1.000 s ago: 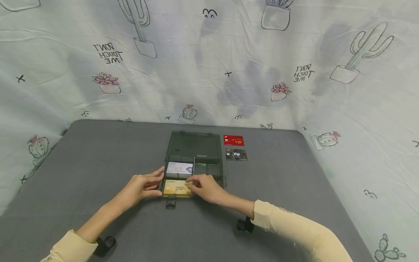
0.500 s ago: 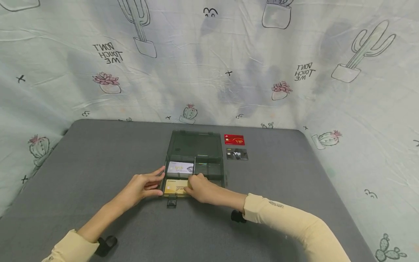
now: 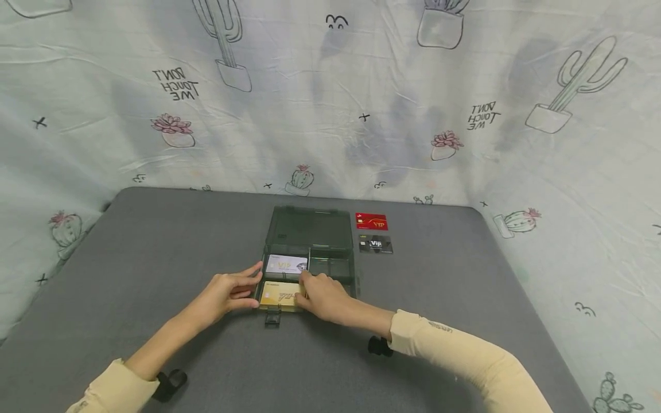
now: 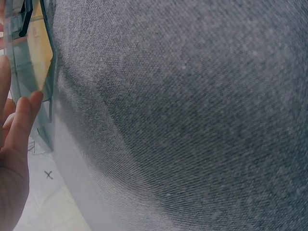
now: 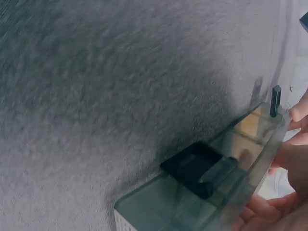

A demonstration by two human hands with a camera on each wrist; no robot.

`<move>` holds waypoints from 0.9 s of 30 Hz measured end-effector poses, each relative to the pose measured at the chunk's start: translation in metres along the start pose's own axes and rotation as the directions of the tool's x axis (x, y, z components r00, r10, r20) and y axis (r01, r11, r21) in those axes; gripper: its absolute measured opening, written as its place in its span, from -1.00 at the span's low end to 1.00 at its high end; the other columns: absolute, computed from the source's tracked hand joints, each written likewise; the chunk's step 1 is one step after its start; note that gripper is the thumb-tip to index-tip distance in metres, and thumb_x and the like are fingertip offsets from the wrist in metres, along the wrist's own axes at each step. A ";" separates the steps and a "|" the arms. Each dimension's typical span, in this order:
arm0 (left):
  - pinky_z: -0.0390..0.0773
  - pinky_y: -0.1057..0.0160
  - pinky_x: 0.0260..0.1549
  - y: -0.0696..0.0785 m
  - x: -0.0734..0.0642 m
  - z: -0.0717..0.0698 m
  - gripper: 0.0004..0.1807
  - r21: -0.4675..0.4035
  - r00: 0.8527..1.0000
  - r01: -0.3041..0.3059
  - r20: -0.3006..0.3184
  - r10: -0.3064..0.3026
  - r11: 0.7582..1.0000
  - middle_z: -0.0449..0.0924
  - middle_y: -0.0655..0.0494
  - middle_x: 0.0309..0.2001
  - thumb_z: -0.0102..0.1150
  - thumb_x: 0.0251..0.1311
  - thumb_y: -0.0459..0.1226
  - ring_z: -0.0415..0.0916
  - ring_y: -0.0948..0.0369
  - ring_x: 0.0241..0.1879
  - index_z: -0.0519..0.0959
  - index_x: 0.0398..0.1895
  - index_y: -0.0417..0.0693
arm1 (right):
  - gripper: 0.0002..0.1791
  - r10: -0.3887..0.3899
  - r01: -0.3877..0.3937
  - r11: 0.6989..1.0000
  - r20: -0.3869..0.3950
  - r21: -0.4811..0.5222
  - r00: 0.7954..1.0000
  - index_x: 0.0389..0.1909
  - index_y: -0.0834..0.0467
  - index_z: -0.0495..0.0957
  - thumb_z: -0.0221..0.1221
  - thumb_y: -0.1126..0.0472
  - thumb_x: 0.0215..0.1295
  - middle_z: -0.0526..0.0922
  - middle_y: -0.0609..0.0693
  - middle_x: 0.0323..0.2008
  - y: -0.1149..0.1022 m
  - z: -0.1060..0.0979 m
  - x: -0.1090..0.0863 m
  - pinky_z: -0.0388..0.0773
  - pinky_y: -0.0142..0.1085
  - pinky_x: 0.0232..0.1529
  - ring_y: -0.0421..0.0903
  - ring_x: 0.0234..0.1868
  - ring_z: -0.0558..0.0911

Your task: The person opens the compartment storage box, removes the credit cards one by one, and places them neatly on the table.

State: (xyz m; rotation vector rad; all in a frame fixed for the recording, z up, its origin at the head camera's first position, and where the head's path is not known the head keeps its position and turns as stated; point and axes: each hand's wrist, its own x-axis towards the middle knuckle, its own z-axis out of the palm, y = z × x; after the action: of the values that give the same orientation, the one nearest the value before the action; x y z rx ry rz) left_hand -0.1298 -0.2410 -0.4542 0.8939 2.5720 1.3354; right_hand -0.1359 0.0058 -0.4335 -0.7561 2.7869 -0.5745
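My left hand (image 3: 224,295) rests against the left side of an open, dark see-through divided box (image 3: 330,267), fingers and thumb apart and extended in the head view. A gold card (image 3: 276,292) lies in its front left compartment. At that card's right end is my right hand (image 3: 327,299), with the thumb over the card and the index finger by the divider; whether they pinch the card is unclear. A white VIP card (image 3: 281,263) lies in the back left compartment. The right wrist view shows the box's front latch (image 5: 199,168) and fingers (image 5: 296,159) behind the wall.
The box's lid (image 3: 312,228) lies folded back on the far side. To its right, a red VIP card (image 3: 373,222) and a black Vip card (image 3: 376,244) lie flat on the grey table (image 3: 439,287). A patterned cloth (image 3: 330,115) hangs behind.
My right hand has shifted slightly at the gold card's right end, its index finger and thumb now farther apart. The left hand and the box have stayed in place.
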 end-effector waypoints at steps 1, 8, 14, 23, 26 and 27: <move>0.63 0.23 -0.13 0.000 0.000 -0.001 -0.36 0.004 1.000 0.002 -0.004 -0.002 1.000 0.15 -0.39 0.33 0.37 -0.02 -0.42 0.48 -0.15 0.07 0.40 0.15 -0.57 | -0.83 -0.012 0.012 1.000 -0.027 -0.012 1.000 -0.24 0.21 0.49 0.16 0.18 0.30 0.26 -0.19 -0.79 0.000 -0.001 0.001 0.08 -0.53 -0.85 -0.33 -0.80 0.18; 0.62 0.23 -0.11 0.002 -0.003 -0.001 -0.36 -0.024 1.000 0.002 0.005 -0.002 1.000 0.12 -0.41 0.33 0.35 0.01 -0.42 0.44 -0.17 0.09 0.38 0.16 -0.59 | -0.89 -0.075 0.080 0.997 -0.154 0.024 0.985 -0.40 0.11 0.50 0.27 0.23 0.18 0.39 -0.16 -0.69 0.005 -0.002 0.000 0.13 -0.53 -0.81 -0.33 -0.73 0.26; 0.63 0.23 -0.12 0.004 -0.004 -0.001 -0.37 -0.026 1.000 -0.019 0.005 0.019 0.999 0.12 -0.42 0.33 0.34 0.03 -0.41 0.45 -0.17 0.08 0.37 0.16 -0.59 | -0.83 -0.160 0.186 0.971 -0.169 0.148 0.972 -0.46 0.13 0.47 0.26 0.28 0.27 0.46 -0.05 -0.47 0.007 -0.006 0.001 0.29 -0.48 -0.54 -0.25 -0.52 0.32; 0.63 0.23 -0.12 0.006 -0.004 -0.002 -0.37 -0.020 1.000 0.004 0.004 -0.004 1.000 0.14 -0.40 0.33 0.34 0.02 -0.41 0.46 -0.16 0.09 0.39 0.16 -0.58 | -0.95 -0.076 0.068 0.864 -0.004 0.499 0.997 -0.16 0.24 0.43 0.02 0.36 0.44 0.50 0.08 -0.65 0.009 -0.014 0.006 0.56 -0.36 -0.71 -0.12 -0.77 0.43; 0.63 0.22 -0.12 0.005 -0.004 -0.002 -0.37 -0.028 1.000 0.006 0.007 -0.005 1.000 0.13 -0.41 0.33 0.35 0.01 -0.42 0.46 -0.17 0.09 0.38 0.16 -0.58 | -0.85 -0.026 0.030 0.817 -0.016 0.576 1.000 -0.10 0.26 0.51 -0.02 0.38 0.45 0.55 0.07 -0.51 0.013 -0.011 0.007 0.61 -0.34 -0.65 -0.15 -0.71 0.48; 0.63 0.22 -0.12 0.004 -0.004 -0.002 -0.36 -0.031 1.000 0.005 0.008 -0.005 1.000 0.13 -0.41 0.33 0.35 0.01 -0.42 0.46 -0.17 0.09 0.38 0.16 -0.59 | -0.83 -0.012 0.018 0.796 -0.014 0.605 1.000 -0.10 0.27 0.54 -0.02 0.38 0.45 0.57 0.08 -0.45 0.014 -0.011 0.007 0.64 -0.33 -0.61 -0.16 -0.68 0.48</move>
State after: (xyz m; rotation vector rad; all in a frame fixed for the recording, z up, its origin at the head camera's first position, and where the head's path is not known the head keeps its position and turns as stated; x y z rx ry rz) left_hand -0.1257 -0.2425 -0.4502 0.8847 2.5395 1.3635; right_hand -0.1512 0.0171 -0.4303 -0.6171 2.3566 -1.3838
